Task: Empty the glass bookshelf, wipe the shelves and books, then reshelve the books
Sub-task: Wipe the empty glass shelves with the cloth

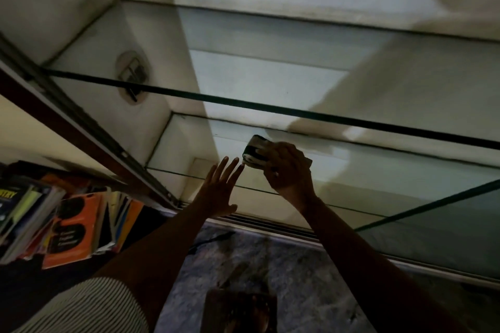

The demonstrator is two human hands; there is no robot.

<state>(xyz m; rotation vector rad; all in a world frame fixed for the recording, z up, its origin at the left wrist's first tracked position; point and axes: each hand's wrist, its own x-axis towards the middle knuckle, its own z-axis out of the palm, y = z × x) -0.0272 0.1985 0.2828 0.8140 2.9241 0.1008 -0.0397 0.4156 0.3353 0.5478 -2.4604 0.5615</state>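
Note:
The glass bookshelf stands in front of me with bare glass shelves: an upper shelf (243, 70) and a lower shelf (378, 167). My right hand (286, 170) grips a folded dark-and-white cloth (255, 153) on the lower shelf. My left hand (220, 186) is spread flat with straight fingers at that shelf's front edge, just left of the cloth. A stack of books (67, 219) with orange and dark covers lies at the lower left, outside the shelf.
A dark frame and sliding track (89, 140) run diagonally down the shelf's left side. A sliding glass pane (433, 230) stands at the lower right. Grey mottled floor (270, 265) lies below, with a dark object (240, 308) at the bottom centre.

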